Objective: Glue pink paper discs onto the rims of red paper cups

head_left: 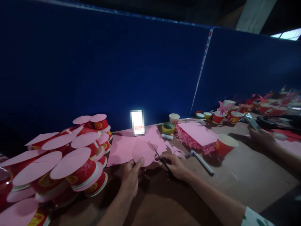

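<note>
My left hand (132,175) pinches the lower edge of a round pink paper disc (143,150), thumb on top. My right hand (174,165) is closed around a pair of dark scissors (162,157), whose blades point up and left along the disc's right edge. Whether the blades touch the paper I cannot tell. Beneath and behind the disc lies a larger pink paper sheet (121,147). Pink paper scraps (173,148) are scattered just beyond my right hand.
Red paper cups topped with pink discs (70,163) are stacked at left. A tape roll (167,128), glue stick (167,137), pink paper stack (198,133), marker (202,163) and red cup (226,145) stand at right. Another person's hand (262,133) holds a phone (252,122). A blue partition (105,69) rises behind.
</note>
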`<state>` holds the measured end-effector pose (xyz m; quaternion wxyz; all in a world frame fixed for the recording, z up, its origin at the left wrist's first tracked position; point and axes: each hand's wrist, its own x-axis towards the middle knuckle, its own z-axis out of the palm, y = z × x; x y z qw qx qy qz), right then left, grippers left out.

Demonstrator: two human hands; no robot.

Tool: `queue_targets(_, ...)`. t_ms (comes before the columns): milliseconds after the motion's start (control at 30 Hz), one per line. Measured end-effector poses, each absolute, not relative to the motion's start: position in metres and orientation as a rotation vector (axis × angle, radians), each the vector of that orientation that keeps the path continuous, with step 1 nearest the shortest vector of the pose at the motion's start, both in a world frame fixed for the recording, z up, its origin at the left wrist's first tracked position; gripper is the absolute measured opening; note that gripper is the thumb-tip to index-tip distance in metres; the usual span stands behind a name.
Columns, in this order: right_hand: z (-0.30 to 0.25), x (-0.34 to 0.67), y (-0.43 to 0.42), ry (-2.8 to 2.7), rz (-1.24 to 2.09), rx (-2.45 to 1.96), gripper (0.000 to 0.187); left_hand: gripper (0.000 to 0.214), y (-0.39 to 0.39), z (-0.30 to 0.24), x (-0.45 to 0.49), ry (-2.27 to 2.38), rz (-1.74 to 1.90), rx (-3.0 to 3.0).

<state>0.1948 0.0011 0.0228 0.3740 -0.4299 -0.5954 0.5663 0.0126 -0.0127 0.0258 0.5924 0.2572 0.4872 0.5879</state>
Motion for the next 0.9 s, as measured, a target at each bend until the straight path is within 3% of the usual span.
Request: queue_targets(900,0.0267,0.1946,-0.0001,-1.546,1.419,-1.062,0.043,0.045,-0.0169,0.0275,0.0153,1.083,1.334,0.690)
